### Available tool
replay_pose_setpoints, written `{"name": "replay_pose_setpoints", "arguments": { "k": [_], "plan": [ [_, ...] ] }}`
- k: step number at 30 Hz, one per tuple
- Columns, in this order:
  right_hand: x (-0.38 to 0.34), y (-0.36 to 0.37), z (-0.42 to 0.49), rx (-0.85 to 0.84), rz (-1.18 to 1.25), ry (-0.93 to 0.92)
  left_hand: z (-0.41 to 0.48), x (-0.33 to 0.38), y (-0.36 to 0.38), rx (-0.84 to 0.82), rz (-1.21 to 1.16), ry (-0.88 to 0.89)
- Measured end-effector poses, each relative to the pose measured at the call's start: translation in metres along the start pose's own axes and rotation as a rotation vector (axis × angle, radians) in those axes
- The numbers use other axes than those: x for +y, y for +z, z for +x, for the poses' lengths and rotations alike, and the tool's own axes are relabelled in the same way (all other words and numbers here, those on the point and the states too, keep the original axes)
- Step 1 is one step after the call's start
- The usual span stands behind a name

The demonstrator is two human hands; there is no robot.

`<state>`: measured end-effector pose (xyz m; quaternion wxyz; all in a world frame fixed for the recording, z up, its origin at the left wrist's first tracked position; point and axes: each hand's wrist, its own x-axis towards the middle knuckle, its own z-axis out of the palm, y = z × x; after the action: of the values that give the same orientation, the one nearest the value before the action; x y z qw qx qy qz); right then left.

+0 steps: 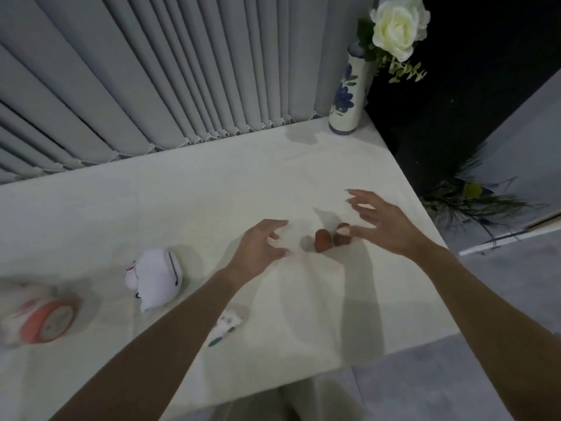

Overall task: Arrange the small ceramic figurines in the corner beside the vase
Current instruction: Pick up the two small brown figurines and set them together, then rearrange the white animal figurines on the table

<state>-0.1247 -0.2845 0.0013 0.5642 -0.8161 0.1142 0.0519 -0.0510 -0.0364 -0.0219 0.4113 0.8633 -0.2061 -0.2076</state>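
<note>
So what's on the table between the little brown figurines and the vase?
Nothing. In the head view, only bare white tablecloth lies between the brown figurines and the vase.

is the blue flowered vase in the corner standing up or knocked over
Upright. The vase stands on its base at the table's far corner, holding a white rose.

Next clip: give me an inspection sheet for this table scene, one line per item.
Surface: table under a pale cloth, mostly bare.
Job's things: two small brown figurines between the hands; vase with white rose in the far right corner.
Clutter: white cat figure lying at left; blurred orange-and-white piece at far left; small painted piece partly hidden by the left forearm.
Grippers: left hand and right hand open, fingers spread, holding nothing.
Cables: nothing seen.
Surroundings: grey vertical blinds behind; dark plant at right.
</note>
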Motion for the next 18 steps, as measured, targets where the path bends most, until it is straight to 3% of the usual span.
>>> {"name": "replay_pose_setpoints", "arguments": {
  "k": [5,10,14,18],
  "plan": [
    [-0.046,0.025,0.02,0.025,-0.058,-0.157,-0.018,-0.021,-0.061,0.106,0.082,0.021],
    [-0.076,0.083,0.04,-0.138,-0.081,-0.212,-0.044,-0.047,-0.121,0.2,0.166,-0.088],
    [-0.079,0.138,0.046,-0.294,-0.201,-0.23,-0.066,-0.074,-0.154,0.244,0.263,-0.27],
    [-0.074,0.193,0.042,-0.499,-0.378,-0.158,-0.082,-0.103,-0.169,0.329,0.252,-0.594]
  ]
}}
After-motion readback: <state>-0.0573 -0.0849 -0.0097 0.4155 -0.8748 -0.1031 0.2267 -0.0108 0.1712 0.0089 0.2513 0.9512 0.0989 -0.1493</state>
